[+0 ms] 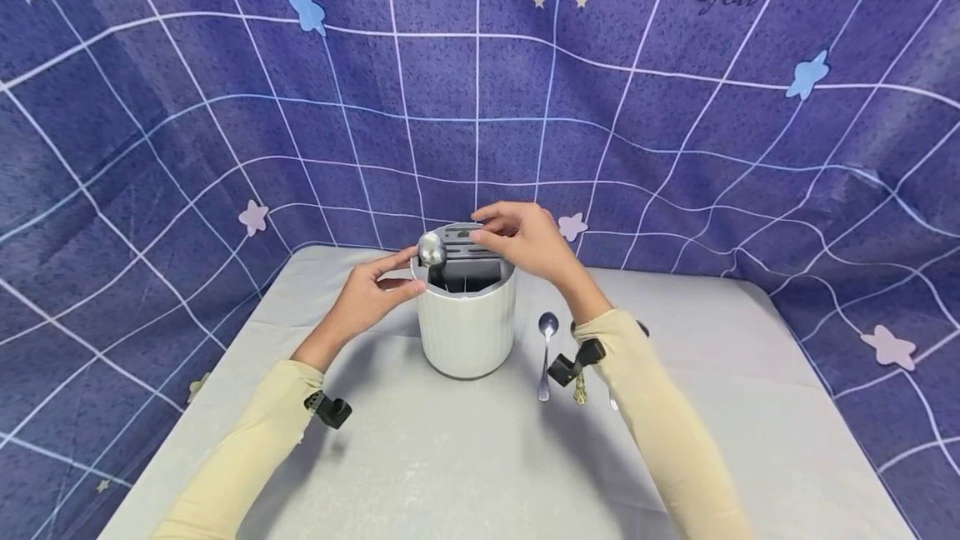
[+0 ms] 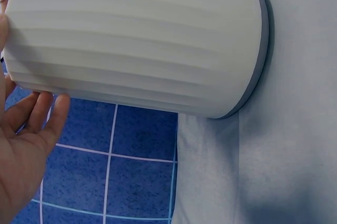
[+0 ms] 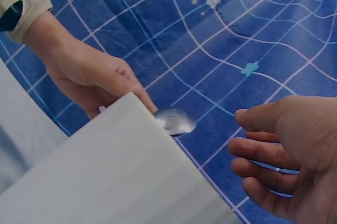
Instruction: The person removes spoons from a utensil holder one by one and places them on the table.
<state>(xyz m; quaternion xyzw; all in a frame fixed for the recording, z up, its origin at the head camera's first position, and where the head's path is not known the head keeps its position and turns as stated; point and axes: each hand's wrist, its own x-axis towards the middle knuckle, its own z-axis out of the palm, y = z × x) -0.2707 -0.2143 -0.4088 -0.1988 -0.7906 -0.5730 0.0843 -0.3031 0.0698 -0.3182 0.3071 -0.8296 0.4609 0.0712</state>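
A white ribbed utensil holder [image 1: 467,332] stands upright on the cloth, with dark dividers and a slotted grey part inside. From its left side rises a spoon [image 1: 432,250] with a shiny rounded bowl. My left hand [image 1: 375,290] touches the holder's left side at the rim, thumb toward the front and fingers farther back. In the left wrist view its fingertips [image 2: 61,105] rest against the ribbed wall. My right hand [image 1: 528,236] hovers over the back right of the holder, thumb and fingers apart. The right wrist view shows nothing between its fingers [image 3: 263,153].
Right of the holder, a spoon [image 1: 548,325] lies on the grey-white cloth [image 1: 420,457]. Beside it are an ornate gold handle [image 1: 581,391] and another utensil's tip [image 1: 613,402], both partly hidden by my right sleeve. A blue gridded curtain [image 1: 480,140] hangs close behind.
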